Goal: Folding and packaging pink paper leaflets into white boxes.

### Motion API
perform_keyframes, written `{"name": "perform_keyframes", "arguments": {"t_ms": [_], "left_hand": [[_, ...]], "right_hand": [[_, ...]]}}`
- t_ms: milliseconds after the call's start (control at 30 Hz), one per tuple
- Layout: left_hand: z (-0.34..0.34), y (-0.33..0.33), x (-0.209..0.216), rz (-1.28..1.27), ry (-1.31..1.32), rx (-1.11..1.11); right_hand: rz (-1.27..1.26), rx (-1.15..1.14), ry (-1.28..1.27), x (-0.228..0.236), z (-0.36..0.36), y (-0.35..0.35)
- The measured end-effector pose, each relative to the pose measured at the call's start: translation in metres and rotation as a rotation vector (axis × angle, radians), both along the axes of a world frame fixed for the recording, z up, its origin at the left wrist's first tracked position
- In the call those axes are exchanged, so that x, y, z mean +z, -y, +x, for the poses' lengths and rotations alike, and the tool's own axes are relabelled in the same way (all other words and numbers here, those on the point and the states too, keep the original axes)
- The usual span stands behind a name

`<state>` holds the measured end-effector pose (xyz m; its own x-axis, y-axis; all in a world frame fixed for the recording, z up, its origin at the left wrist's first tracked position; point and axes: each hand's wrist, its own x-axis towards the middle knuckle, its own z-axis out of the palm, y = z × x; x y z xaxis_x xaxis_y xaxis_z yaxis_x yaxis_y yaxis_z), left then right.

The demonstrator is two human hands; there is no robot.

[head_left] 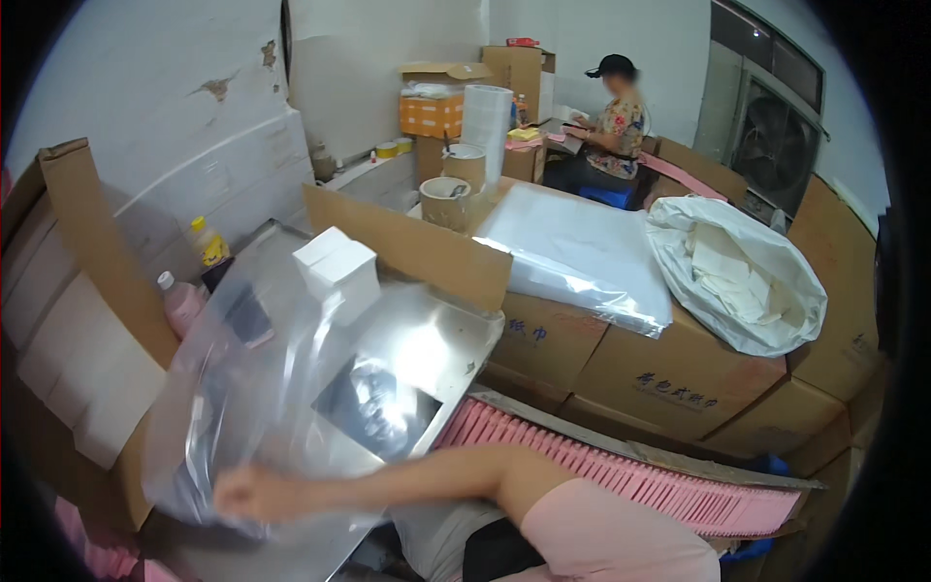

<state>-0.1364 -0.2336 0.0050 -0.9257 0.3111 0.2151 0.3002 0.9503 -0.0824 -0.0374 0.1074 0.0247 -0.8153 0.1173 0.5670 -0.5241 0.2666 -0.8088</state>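
Note:
My right hand [260,493] reaches across from the lower right, its forearm bare below a pink sleeve [616,533]. Its fingers are closed, a little blurred, at the near edge of a large clear plastic bag [199,417], and they seem to grip it. The bag spreads over the left part of a shiny metal tray-like table [427,339]. At the table's far side stands a white stack of paper tissues [339,272], partly behind the film. A dark reflective square [378,403] shows in the metal top. My left hand is out of the picture.
Left stand an open carton [107,242], a pink bottle [180,303] and a yellow-capped bottle [208,241]. Right are pink packs in a long carton [621,466], stacked clear bags [582,242] and a white sack [737,276] on cartons. A person [616,131] sits far back.

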Motion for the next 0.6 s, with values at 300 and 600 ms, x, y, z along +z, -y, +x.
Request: {"name": "perform_keyframes", "arguments": {"t_ms": [300, 600], "left_hand": [[0.094, -0.074, 0.093, 0.707, 0.27, -0.756], [0.041, -0.087, -0.013, 0.268, 0.103, -0.362]], "right_hand": [[0.455, 0.287, -0.176, -0.089, 0.01, 0.116], [0.832, -0.378, 0.055, -0.036, 0.069, -0.016]]}}
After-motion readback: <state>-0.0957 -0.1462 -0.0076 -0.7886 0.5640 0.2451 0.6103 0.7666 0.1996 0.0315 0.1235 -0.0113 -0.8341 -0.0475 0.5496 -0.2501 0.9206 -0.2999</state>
